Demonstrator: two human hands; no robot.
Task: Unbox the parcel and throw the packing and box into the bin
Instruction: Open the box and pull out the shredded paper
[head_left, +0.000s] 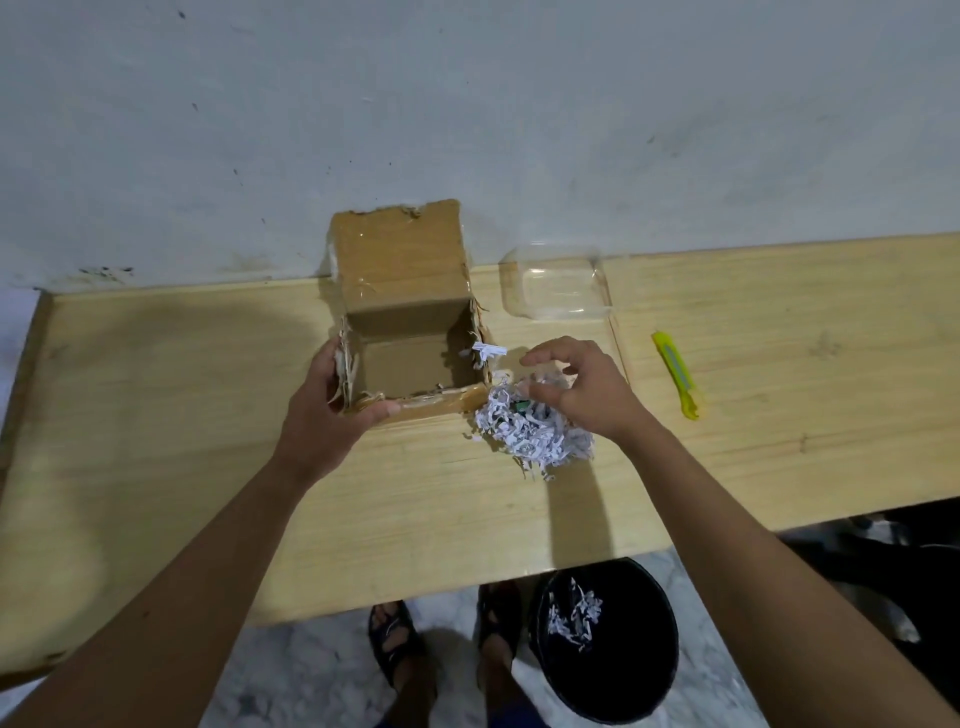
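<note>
Cardboard box (410, 358), open, is gripped at its near-left corner by the left hand (332, 410); shredded paper (530, 434) lies beneath the relaxed right hand (576, 387), with a plastic container (556, 283), yellow cutter (678, 374) and black bin (608, 636) nearby.

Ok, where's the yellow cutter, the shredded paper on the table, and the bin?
yellow cutter (675, 371): head view, middle of its body.
shredded paper (524, 434): head view, centre of the heap.
bin (649, 675): head view, its black inner wall.
</note>
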